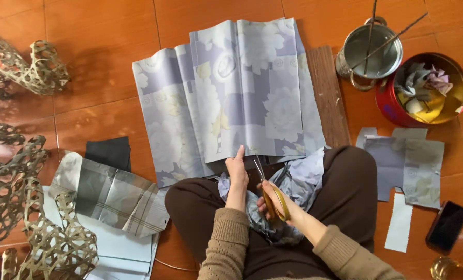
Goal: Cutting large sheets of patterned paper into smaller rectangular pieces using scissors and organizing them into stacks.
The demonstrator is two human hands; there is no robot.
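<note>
The person sat cross-legged on the orange tiled floor (102,31), and the step in hand looked like cutting the grey floral paper sheet (231,93) that lay spread just beyond the knees. The left hand (236,173) pinched the sheet's near edge, thumb up, holding it flat. The right hand (273,202) was clenched through the yellow handles of the scissors (268,189), whose blades pointed toward that same edge, just beside the left fingers. By my judgement, the cut called for keeping the edge taut and the left fingers out of the blades' path.

Crumpled offcuts (299,176) lay in the lap, crowding the scissors. Right of the sheet lay a wooden board (327,98), then a steel pot (371,52) with sticks in it and a red tin (431,91) of scraps. Cut paper pieces (413,166) and a dark phone (446,225) lay further right. Left of the sheet stood woven bamboo frames (19,192) and folded striped paper (112,194).
</note>
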